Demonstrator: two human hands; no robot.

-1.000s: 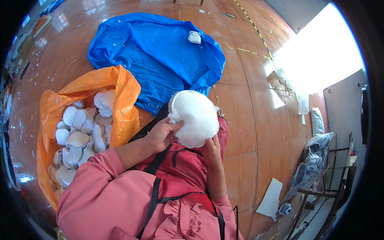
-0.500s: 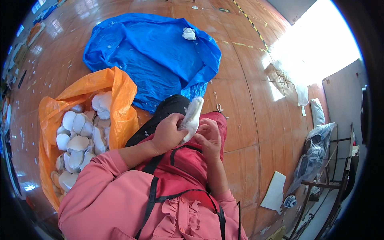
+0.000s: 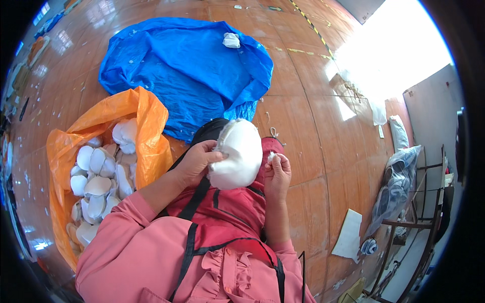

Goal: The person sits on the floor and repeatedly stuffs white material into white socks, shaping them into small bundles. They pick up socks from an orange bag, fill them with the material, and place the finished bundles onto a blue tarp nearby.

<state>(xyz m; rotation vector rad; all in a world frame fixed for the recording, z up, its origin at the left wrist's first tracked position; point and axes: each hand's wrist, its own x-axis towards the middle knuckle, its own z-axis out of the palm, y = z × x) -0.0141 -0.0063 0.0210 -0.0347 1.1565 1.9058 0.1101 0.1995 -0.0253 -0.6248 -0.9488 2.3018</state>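
A white moulded foam cup (image 3: 239, 154), dome-shaped, is held above my lap. My left hand (image 3: 198, 160) grips its left rim with thumb and fingers. To the right of the cup, my right hand (image 3: 277, 173) pinches a small white scrap between its fingertips, close to the cup's edge. An orange plastic bag (image 3: 144, 126) lies open at my left, holding several more white foam cups (image 3: 98, 174). I wear a pink top and a dark red apron with black straps.
A blue tarp (image 3: 187, 70) is spread on the wooden floor ahead, with one white crumpled piece (image 3: 231, 40) at its far side. At the right stand a metal rack (image 3: 411, 222) with clear plastic bags and a white sheet (image 3: 349, 235) on the floor.
The foam cup was turned from face-on to edge-on and back to showing its rounded side. My right hand has come off the cup and now pinches a small white scrap.
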